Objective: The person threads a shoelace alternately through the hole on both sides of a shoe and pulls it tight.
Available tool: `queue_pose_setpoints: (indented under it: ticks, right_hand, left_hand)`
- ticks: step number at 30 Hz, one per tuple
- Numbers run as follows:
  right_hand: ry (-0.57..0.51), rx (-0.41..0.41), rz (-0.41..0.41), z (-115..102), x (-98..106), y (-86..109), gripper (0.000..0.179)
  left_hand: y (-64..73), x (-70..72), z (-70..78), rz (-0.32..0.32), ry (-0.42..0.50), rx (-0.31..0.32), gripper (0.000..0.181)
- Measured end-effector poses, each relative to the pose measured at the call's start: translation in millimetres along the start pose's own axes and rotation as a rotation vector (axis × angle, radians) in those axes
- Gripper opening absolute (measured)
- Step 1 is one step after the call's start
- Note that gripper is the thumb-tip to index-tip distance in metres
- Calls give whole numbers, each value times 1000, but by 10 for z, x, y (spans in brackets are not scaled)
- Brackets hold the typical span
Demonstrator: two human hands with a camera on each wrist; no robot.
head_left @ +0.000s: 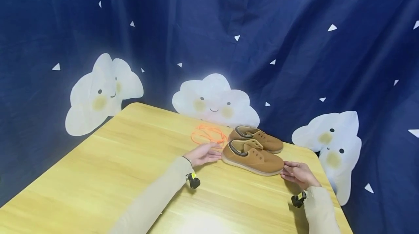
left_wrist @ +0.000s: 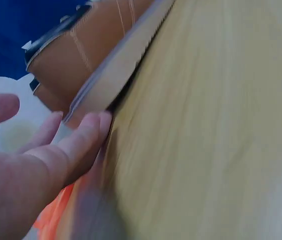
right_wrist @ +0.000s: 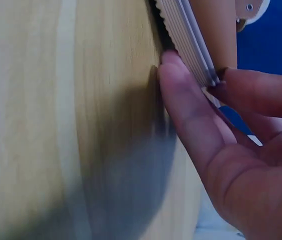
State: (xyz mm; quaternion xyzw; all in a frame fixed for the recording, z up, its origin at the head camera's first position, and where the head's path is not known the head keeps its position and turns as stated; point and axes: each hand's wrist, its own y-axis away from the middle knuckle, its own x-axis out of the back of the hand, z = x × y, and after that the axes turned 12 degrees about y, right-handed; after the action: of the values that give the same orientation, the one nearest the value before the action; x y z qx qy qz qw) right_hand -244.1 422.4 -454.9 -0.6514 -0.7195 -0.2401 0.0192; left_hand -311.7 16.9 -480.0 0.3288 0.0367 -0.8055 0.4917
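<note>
Two brown lace-up shoes without laces stand side by side on the wooden table (head_left: 157, 135). My right hand (head_left: 299, 174) is at the toe of the nearer shoe (head_left: 258, 161); in the right wrist view the thumb rests at the upper edge of the pale ribbed sole (right_wrist: 188, 40) and a finger lies under it, pinching the toe. At the heel end, my left hand (head_left: 204, 154) reaches in with fairly straight fingers, their fingertips (left_wrist: 101, 120) right at the sole's back edge. Behind the nearer shoe stands the farther shoe (head_left: 270, 143), partly hidden.
A loose bundle of orange laces (head_left: 209, 134) lies on the table just left of the shoes, beyond my left hand. A dark blue curtain (head_left: 203, 26) with white clouds and triangles hangs behind the table's far edge.
</note>
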Motion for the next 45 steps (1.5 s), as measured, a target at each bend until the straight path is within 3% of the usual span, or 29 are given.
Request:
queue_pose_setpoints:
  ticks: [3, 11, 17, 21, 24, 28, 34, 38, 45]
  right_hand:
    - [53, 15, -24, -14, -36, 20, 54]
    - [206, 68, -124, -92, -192, 133, 62]
    - [364, 155, -241, -206, -357, 251, 70]
    - [498, 243, -254, -279, -510, 275, 65]
    - [572, 314, -239, -306, -604, 285, 58]
    - [637, 376, -229, -326, -706, 304, 52]
    - [638, 438, -265, -359, -853, 334, 48]
    - [667, 455, -255, -384, -935, 346, 48]
    - [675, 459, -276, -480, -1081, 412, 52]
  left_hand:
    - [53, 76, 26, 4, -111, 9, 50]
    - [291, 257, 153, -134, -393, 13, 56]
    - [460, 263, 243, -223, -747, 15, 83]
    - [566, 256, 264, -258, -971, -34, 82]
    - [631, 276, 271, -250, -1100, -80, 77]
    - [716, 340, 286, -247, -1171, -114, 71]
    - [871, 477, 356, -324, -1165, -147, 72]
    - [978, 565, 414, -351, -1154, -134, 76]
    - [1091, 704, 468, -323, -1166, -88, 86]
